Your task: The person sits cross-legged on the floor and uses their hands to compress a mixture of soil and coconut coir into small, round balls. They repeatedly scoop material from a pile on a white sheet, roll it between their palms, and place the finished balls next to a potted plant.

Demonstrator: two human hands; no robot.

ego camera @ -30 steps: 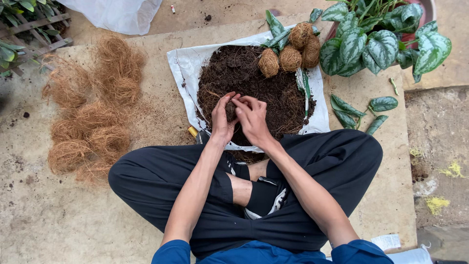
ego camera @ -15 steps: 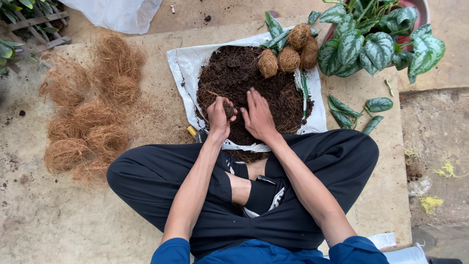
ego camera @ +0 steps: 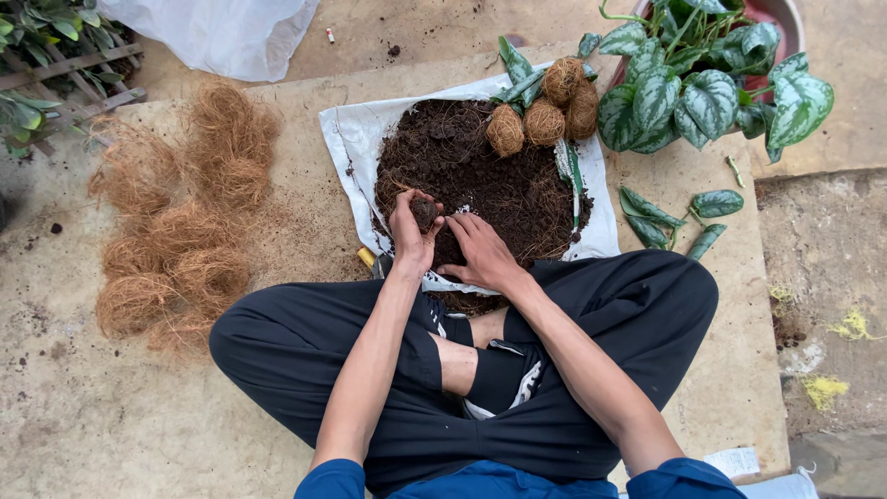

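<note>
Left hand (ego camera: 411, 226) closes around a small clump of dark soil (ego camera: 425, 212), fingers curled over it and lifted just above the heap, while the right hand (ego camera: 482, 251) lies flat and loosely spread on the near edge of the soil pile (ego camera: 480, 171), holding nothing. The pile sits on a white plastic sheet (ego camera: 346, 152) spread across a worn floor mat (ego camera: 305, 212), directly in front of the person's crossed legs. At the far rim of the heap rest four finished fibre-wrapped balls (ego camera: 545, 111) (two of them touching, with green leaves poking out beside them). Further out, tufts of loose brown coconut fibre (ego camera: 176, 240) lie well apart to the left, and a potted plant with silver-patterned leaves (ego camera: 702, 83) stands to the right, a few cut leaf cuttings (ego camera: 684, 212) scattered beside it.

Shaping the clump well seems to call for even pressure from all fingers, with the free hand brought up to cup and turn it; squeezing too hard would likely crumble the dry-looking soil, and working low over the heap keeps any spill on the sheet.
</note>
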